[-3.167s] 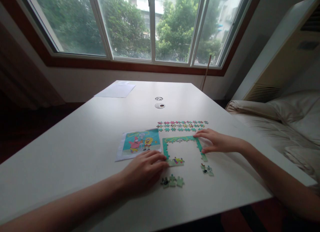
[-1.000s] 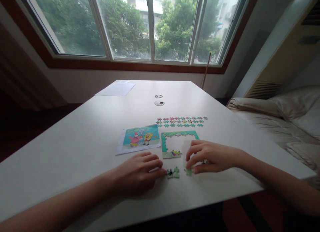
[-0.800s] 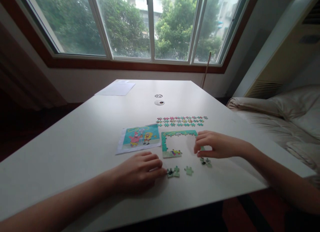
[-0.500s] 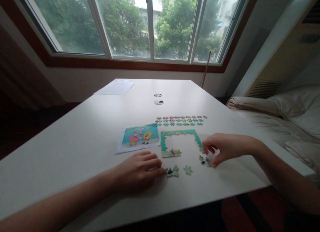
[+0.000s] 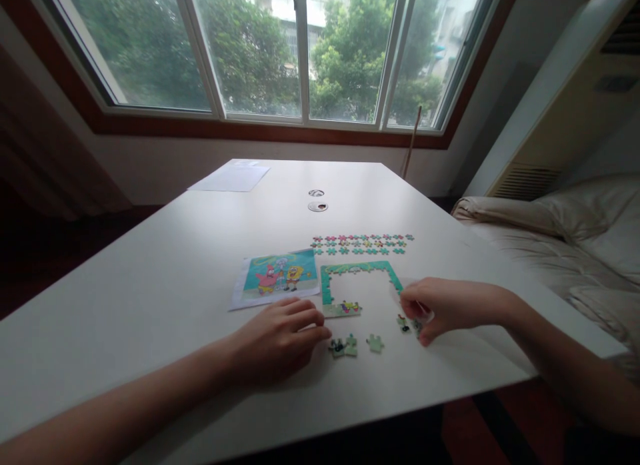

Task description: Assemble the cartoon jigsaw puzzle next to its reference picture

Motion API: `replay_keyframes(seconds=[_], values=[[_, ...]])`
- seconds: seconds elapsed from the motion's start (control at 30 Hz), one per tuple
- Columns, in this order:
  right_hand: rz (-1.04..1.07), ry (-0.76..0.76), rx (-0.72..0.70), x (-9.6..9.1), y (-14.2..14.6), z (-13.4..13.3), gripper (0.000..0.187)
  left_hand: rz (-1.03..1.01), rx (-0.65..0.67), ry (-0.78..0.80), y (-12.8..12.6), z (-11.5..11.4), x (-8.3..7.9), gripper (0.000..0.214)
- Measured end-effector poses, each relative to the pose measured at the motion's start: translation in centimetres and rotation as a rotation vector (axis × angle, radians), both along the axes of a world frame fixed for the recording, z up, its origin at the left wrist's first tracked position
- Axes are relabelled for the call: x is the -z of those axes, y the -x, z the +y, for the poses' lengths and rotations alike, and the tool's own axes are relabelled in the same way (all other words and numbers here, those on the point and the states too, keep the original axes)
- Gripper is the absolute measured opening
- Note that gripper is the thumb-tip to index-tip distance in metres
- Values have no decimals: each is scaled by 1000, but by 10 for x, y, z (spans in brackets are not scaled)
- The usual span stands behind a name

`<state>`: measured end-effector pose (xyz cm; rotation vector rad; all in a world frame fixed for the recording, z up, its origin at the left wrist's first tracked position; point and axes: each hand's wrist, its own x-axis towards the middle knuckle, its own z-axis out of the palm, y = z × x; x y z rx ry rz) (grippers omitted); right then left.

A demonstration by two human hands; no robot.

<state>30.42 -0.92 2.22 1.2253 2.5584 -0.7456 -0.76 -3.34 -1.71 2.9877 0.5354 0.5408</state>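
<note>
My left hand (image 5: 285, 338) rests palm down on the white table, fingers loosely stretched and holding nothing. Just off its fingertips lie two joined puzzle pieces (image 5: 343, 346), greenish with dark marks. A pale green puzzle piece (image 5: 375, 343) is on its own to their right. My right hand (image 5: 445, 309) arches over the right side, thumb and fingers apart. Between them a grey-green puzzle piece (image 5: 417, 326) is partly hidden by the thumb, beside another dark-marked puzzle piece (image 5: 403, 323). The partly built puzzle border (image 5: 327, 288) has a gap at its bottom right; the fingers cover its right corner.
A printed cartoon picture (image 5: 280, 275) lies left of the border. Several loose puzzle pieces (image 5: 357, 244) stand in rows behind it. Farther back are two round stickers or discs (image 5: 317, 206) and a paper sheet (image 5: 230, 177). A sofa (image 5: 530, 231) is at the right.
My right hand has lowered slightly, its fingers closer to the puzzle pieces beneath. My left hand's fingertips have drawn back a little from the joined pieces.
</note>
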Motion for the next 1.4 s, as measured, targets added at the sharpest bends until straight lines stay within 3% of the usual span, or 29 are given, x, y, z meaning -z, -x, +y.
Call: replay_keyframes(seconds=[0.1, 0.23, 0.5, 0.77, 1.0, 1.4], values=[[-40, -27, 62, 0, 0, -3, 29, -9, -31, -11, -4, 4, -1, 24], [-34, 5, 28, -1, 0, -3, 23, 32, -68, -9, -11, 10, -1, 23], [187, 74, -39, -10, 4, 9, 6, 33, -122, -7, -24, 17, 0, 25], [535, -88, 128, 20, 41, 15, 15, -30, -145, 32, -28, 17, 11, 24], [523, -198, 167, 31, 53, 11, 9, -31, -128, 30, -27, 16, 11, 26], [456, -364, 85, 41, 58, 8, 6, -20, -126, 54, -28, 16, 10, 26]])
